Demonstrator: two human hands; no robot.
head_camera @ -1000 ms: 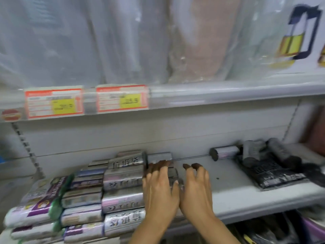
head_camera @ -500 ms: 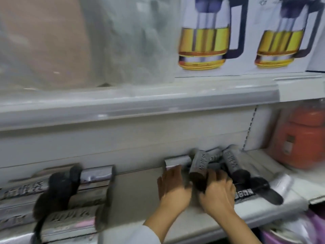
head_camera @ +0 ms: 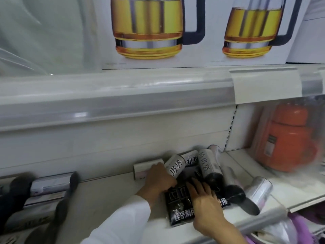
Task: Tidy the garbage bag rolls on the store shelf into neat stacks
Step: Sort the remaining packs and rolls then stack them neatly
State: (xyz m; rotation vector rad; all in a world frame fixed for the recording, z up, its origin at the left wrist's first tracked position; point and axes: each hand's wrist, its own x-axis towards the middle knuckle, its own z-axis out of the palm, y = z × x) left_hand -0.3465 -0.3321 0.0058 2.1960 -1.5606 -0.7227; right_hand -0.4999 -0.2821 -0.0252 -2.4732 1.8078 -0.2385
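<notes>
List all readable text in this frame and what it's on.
"圾袋": grey roll by the left hand.
"垃圾袋": upright grey roll.
"经济耐用", last character partly hidden: black pack under the right hand.
Middle roll: characters too blurred.
Orange jar label: too small.
Kettle boxes: faint print, unreadable.
Blank tag: no text.

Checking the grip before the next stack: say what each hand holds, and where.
Left hand curls round the near end of a grey roll. Right hand lies flat on the black pack, gripping nothing.

Glossy plastic-wrapped garbage bag rolls (head_camera: 209, 164)
</notes>
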